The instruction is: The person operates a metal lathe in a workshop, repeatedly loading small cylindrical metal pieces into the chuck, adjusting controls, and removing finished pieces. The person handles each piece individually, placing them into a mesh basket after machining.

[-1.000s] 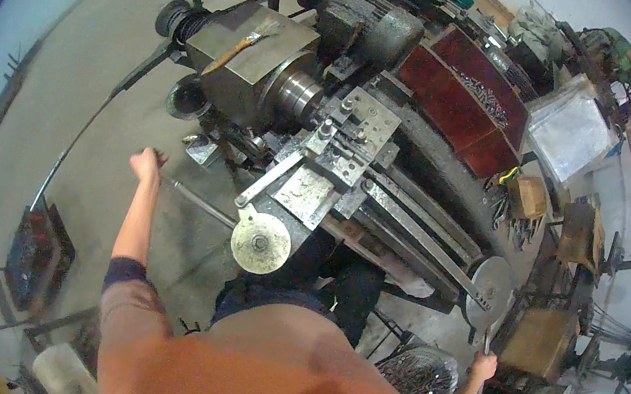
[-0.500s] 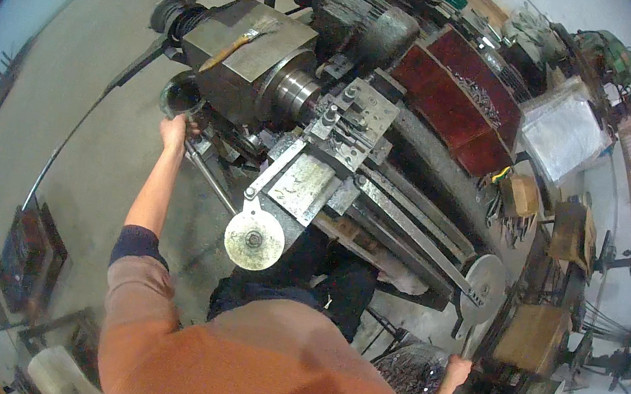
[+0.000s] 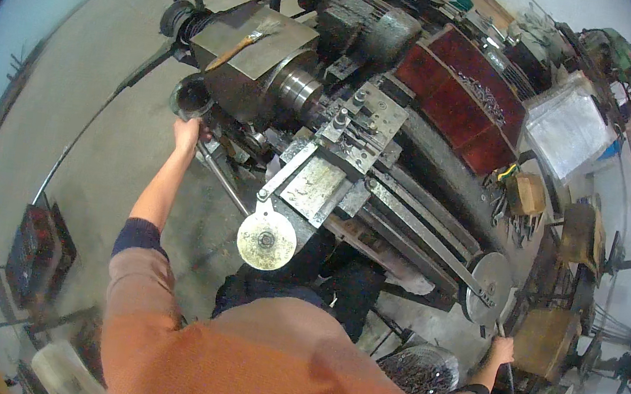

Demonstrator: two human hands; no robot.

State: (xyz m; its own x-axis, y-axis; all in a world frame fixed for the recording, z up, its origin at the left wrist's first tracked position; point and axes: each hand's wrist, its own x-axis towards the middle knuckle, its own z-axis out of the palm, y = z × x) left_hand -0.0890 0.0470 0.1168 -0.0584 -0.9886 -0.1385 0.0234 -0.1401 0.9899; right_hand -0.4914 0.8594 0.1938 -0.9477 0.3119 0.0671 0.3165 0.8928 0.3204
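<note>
A small metal lathe-like machine stands before me, with a bright round spindle nose (image 3: pixel 300 90) and a tool carriage (image 3: pixel 373 121) bolted beside it. At its left end my left hand (image 3: pixel 188 135) is closed just below a dark round cup-shaped part (image 3: pixel 191 96); a metal bar (image 3: pixel 228 181) runs down from beside the fingers. What those fingers hold is hidden. On the right, my right hand (image 3: pixel 503 349) is wrapped around a thin metal rod handle (image 3: pixel 501 330) by a grey disc (image 3: pixel 488 287). A pale round disc (image 3: pixel 267 238) hangs at the carriage's near side.
A wood-handled brush (image 3: pixel 232 52) lies on the headstock cover. Behind the carriage sit a motor (image 3: pixel 366 24) and a red tray (image 3: pixel 456 96) with small metal pieces. A basket of dark metal bits (image 3: pixel 420 370) stands low right. Cardboard boxes (image 3: pixel 548 339) line the right side.
My right hand has moved right and slightly up with the rod handle, swinging it around the grey disc. My left hand stays by the cup-shaped part. The whole view has shifted slightly.
</note>
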